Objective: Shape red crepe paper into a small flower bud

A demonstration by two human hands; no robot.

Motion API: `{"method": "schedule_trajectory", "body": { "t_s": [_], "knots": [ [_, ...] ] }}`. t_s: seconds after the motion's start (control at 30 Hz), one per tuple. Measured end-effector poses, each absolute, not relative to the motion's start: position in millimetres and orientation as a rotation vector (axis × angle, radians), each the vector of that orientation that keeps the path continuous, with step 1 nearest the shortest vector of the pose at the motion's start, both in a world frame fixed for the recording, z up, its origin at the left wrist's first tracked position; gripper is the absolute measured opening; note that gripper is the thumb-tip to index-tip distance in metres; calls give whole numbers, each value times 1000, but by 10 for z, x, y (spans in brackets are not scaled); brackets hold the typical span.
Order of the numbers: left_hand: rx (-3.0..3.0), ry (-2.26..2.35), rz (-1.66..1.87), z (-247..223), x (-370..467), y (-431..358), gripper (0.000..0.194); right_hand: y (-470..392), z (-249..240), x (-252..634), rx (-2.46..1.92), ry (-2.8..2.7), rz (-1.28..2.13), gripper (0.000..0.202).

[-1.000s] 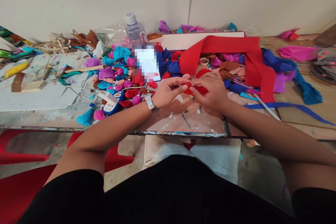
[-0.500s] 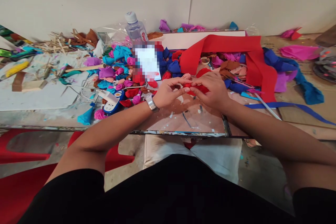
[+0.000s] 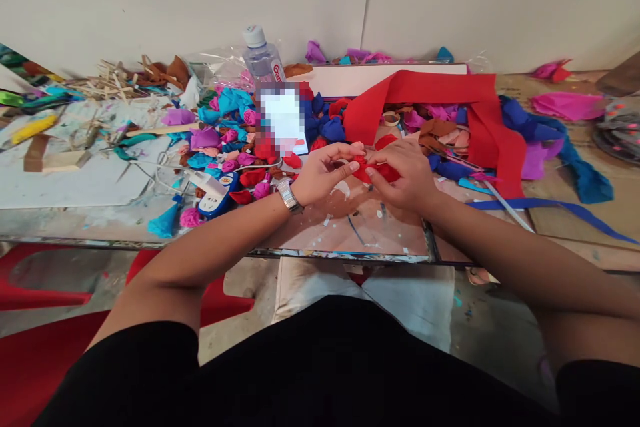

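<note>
A small piece of red crepe paper (image 3: 363, 172) is held between my two hands above the front part of the table. My left hand (image 3: 325, 175), with a metal watch at the wrist, pinches its left end. The fingers of my right hand (image 3: 404, 172) are closed on its right side. Behind my hands, a wide red strip (image 3: 425, 88) lies bent over scraps of brown, pink and blue paper. To the left, a phone with a blurred screen (image 3: 285, 117) leans among many coloured crumpled paper pieces (image 3: 203, 139).
A clear bottle (image 3: 263, 61) stands behind the phone. A white plug sits in a blue and white power strip (image 3: 213, 199) at the front left. Wooden sticks (image 3: 117, 83) lie at the back left, and a blue strip (image 3: 565, 203) at the right.
My thumbs have moved slightly apart, and more of the red paper shows between them. The camera view has shifted a little.
</note>
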State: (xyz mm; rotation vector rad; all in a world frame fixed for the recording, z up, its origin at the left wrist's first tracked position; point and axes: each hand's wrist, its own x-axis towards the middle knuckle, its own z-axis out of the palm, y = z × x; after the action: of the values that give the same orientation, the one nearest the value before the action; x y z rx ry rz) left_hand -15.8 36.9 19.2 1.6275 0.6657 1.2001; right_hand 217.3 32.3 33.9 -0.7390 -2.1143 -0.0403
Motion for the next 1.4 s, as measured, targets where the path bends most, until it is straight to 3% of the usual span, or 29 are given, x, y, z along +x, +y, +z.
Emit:
{"method": "schedule_trajectory", "body": {
  "t_s": [0.47, 0.67, 1.1, 1.4],
  "knots": [
    [1620, 691, 1197, 177, -164, 373, 36, 371, 276, 2187, -782, -2120, 29, 23],
    [1501, 658, 1173, 166, -149, 369, 44, 368, 289, 2186, -761, -2140, 36, 35],
    [1522, 775, 1193, 223, -117, 323, 51, 345, 320, 2188, -738, -2035, 52, 28],
    [1611, 787, 1269, 229, -136, 334, 45, 338, 340, 2173, -686, -2036, 30, 22]
  ]
}}
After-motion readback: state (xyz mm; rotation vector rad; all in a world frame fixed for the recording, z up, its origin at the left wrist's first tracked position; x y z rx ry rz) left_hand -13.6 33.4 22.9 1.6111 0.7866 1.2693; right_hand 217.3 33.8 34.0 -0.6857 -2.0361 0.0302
